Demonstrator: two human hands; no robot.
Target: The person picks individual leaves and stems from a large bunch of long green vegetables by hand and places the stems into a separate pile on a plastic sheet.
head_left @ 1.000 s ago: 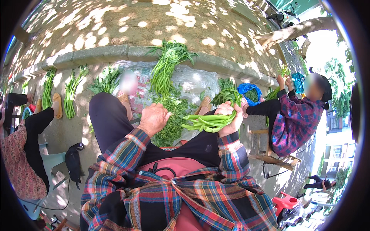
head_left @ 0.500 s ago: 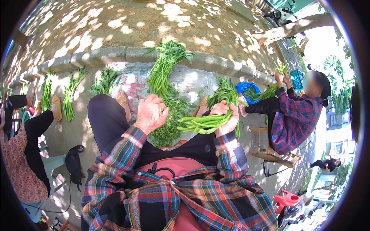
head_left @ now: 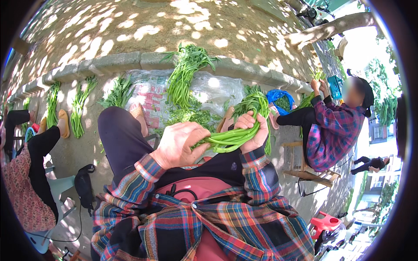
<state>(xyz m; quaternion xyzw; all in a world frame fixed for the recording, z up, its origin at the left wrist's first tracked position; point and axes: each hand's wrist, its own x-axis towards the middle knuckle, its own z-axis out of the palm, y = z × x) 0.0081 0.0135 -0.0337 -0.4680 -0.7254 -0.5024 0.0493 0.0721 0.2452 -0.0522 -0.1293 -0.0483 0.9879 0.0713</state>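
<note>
Crosswise, the bundle of long green leafy stems [head_left: 237, 130] points its leaves to one o'clock, gripped by the right hand [head_left: 251, 132]; the left hand [head_left: 180, 143] pinches its cut ends, clear plastic sheet [head_left: 209, 87] beyond.

Two hands, the left hand [head_left: 178, 143] and right hand [head_left: 251, 130], share one bunch of green stalks [head_left: 228, 138]; beyond the fingers lie five more bundles of greens [head_left: 185, 78]; one blue basin [head_left: 278, 96] sits right of them; three other people [head_left: 331, 126] around.

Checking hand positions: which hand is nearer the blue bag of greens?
Right. The right hand grips the green stalk bundle just left of the blue bag; the left hand sits farther left.
</note>
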